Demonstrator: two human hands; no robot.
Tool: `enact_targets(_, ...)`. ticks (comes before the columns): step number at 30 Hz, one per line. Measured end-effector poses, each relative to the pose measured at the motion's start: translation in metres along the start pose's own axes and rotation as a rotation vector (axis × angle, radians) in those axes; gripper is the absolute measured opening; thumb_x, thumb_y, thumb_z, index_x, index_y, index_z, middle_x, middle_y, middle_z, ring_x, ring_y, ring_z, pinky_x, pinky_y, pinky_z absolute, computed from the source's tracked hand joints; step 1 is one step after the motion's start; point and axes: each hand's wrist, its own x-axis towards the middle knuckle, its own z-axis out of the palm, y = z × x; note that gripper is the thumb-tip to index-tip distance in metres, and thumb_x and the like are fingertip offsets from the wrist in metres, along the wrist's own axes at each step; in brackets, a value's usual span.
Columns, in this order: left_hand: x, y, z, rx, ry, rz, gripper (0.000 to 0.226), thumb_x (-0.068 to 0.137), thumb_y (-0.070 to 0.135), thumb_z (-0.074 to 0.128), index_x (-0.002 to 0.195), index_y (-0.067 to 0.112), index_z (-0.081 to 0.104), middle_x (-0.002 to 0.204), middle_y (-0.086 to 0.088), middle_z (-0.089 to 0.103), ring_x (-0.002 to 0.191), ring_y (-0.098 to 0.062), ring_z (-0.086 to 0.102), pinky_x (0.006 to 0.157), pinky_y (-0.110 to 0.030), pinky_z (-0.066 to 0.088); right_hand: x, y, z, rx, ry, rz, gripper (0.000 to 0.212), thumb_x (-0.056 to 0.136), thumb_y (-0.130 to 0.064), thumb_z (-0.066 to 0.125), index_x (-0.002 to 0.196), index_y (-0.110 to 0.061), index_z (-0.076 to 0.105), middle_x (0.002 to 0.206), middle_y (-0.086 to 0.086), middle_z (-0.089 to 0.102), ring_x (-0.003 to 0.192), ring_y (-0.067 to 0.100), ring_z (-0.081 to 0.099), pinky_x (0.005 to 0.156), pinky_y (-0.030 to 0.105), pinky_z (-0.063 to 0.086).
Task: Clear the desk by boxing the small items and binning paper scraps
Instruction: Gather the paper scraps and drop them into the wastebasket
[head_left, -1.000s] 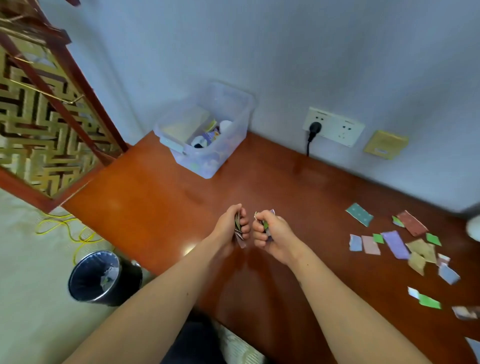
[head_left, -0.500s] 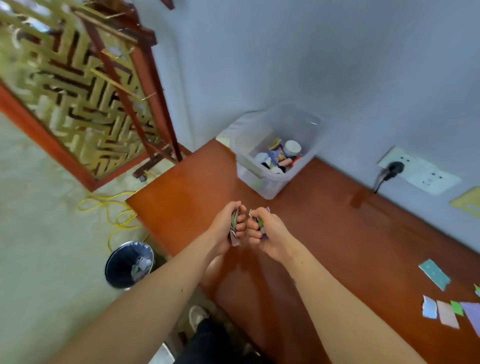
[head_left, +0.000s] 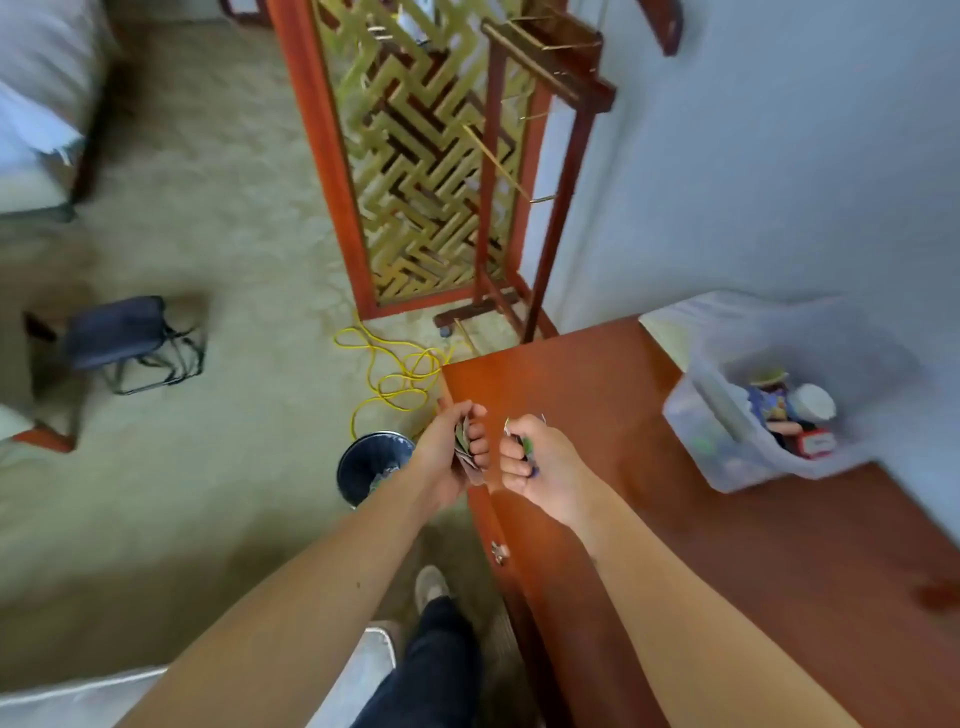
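Note:
My left hand (head_left: 451, 453) grips a bunch of coloured paper scraps (head_left: 464, 440) at the left end of the red-brown desk (head_left: 727, 561). Close beside it, my right hand (head_left: 540, 462) is curled round more scraps, with green and white edges (head_left: 525, 446) showing between the fingers. Both fists hover side by side over the desk's left corner. A dark round bin (head_left: 370, 466) stands on the carpet just left of and below my left hand. A clear plastic box (head_left: 769, 400) holding several small items sits on the desk at the right, against the wall.
A carved wooden screen (head_left: 415, 171) and a wooden rack (head_left: 540, 156) stand beyond the desk's end. A yellow cable (head_left: 395, 369) coils on the carpet near the bin. A dark folding stool (head_left: 130, 338) is at the left. My leg and shoe (head_left: 431, 587) are below.
The view has swung left, taking the loose scraps and the wall socket out of sight. Both hands, still holding scraps, have moved to the desk's left end, nearer the bin.

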Motion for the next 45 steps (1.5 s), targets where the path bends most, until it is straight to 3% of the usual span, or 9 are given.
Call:
enact_targets(3,0.022,0.039,-0.036,-0.060,0.007,-0.035,0.034,0.096,0.027,0.044,0.062,0.019,0.047,0.053,0.005,0.030,0.043,-0.011,0.030,0.041,-0.019,0.029,0.043,-0.004,0.039,-0.032,-0.014,0.064,0.029,0.091,-0.011,0.042,0.064,-0.019,0.035,0.050,-0.003,0.031,0.040,0.010,0.020,0.048,0.026,0.010)
enact_targets(8,0.066,0.101,-0.098,-0.214,0.140,-0.011,0.019,0.097,0.027,0.051,0.085,0.018,0.062,0.059,0.004,0.042,0.045,-0.011,0.039,0.043,-0.018,0.036,0.130,-0.010,0.100,-0.107,-0.039,0.190,0.028,0.091,-0.010,0.041,0.066,-0.019,0.033,0.050,-0.003,0.032,0.041,0.010,0.020,0.048,0.024,0.012)
enact_targets(16,0.159,0.147,-0.203,-0.282,0.298,-0.020,0.026,0.097,0.036,0.047,0.086,0.017,0.060,0.056,0.004,0.040,0.039,-0.009,0.034,0.039,-0.019,0.025,0.279,0.011,0.160,-0.205,-0.013,0.396,0.030,0.094,-0.010,0.039,0.065,-0.018,0.033,0.049,-0.003,0.032,0.037,0.010,0.021,0.044,0.023,0.013)
enact_targets(26,0.281,0.086,-0.327,-0.372,0.500,-0.128,0.016,0.089,0.029,0.053,0.081,0.017,0.060,0.062,0.003,0.045,0.051,-0.011,0.040,0.050,-0.022,0.033,0.442,0.112,0.138,-0.343,0.082,0.594,0.029,0.093,-0.008,0.037,0.066,-0.018,0.033,0.055,-0.002,0.030,0.043,0.010,0.020,0.045,0.022,0.014)
enact_targets(32,0.340,0.020,-0.397,-0.533,0.569,-0.138,0.039,0.101,0.044,0.035,0.102,0.013,0.059,0.071,-0.004,0.053,0.057,-0.015,0.049,0.055,-0.024,0.044,0.521,0.194,0.096,-0.448,0.155,0.616,0.026,0.092,-0.008,0.038,0.068,-0.017,0.036,0.054,0.000,0.034,0.042,0.011,0.022,0.045,0.023,0.018)
enact_targets(36,0.364,-0.013,-0.423,-0.642,0.601,-0.136,0.045,0.100,0.049,0.036,0.112,0.012,0.057,0.093,-0.010,0.062,0.063,-0.018,0.061,0.076,-0.032,0.051,0.553,0.235,0.080,-0.519,0.224,0.600,0.026,0.094,-0.009,0.041,0.069,-0.015,0.044,0.055,0.001,0.040,0.046,0.012,0.028,0.051,0.022,0.027)
enact_targets(39,0.367,-0.019,-0.428,-0.505,0.592,-0.195,0.058,0.098,0.059,0.029,0.137,0.020,0.047,0.115,0.000,0.059,0.080,-0.014,0.061,0.066,-0.028,0.040,0.564,0.256,0.073,-0.572,0.211,0.622,0.017,0.091,-0.027,0.054,0.100,-0.014,0.061,0.094,0.008,0.062,0.086,0.020,0.061,0.085,0.034,0.046)
enact_targets(42,0.360,-0.016,-0.424,-0.398,0.623,-0.221,0.064,0.097,0.062,0.022,0.150,0.027,0.030,0.151,0.001,0.037,0.135,-0.022,0.040,0.082,-0.033,0.031,0.563,0.259,0.071,-0.562,0.244,0.632,0.048,0.091,-0.042,0.053,0.131,-0.015,0.053,0.124,-0.001,0.054,0.124,0.026,0.049,0.103,0.043,0.037)
enact_targets(45,0.351,-0.015,-0.422,-0.359,0.641,-0.215,0.064,0.097,0.062,0.020,0.150,0.027,0.029,0.157,0.000,0.029,0.143,-0.023,0.029,0.094,-0.037,0.029,0.554,0.252,0.071,-0.489,0.280,0.631,0.054,0.096,-0.049,0.043,0.143,-0.022,0.041,0.146,-0.002,0.039,0.138,0.024,0.034,0.112,0.045,0.027)
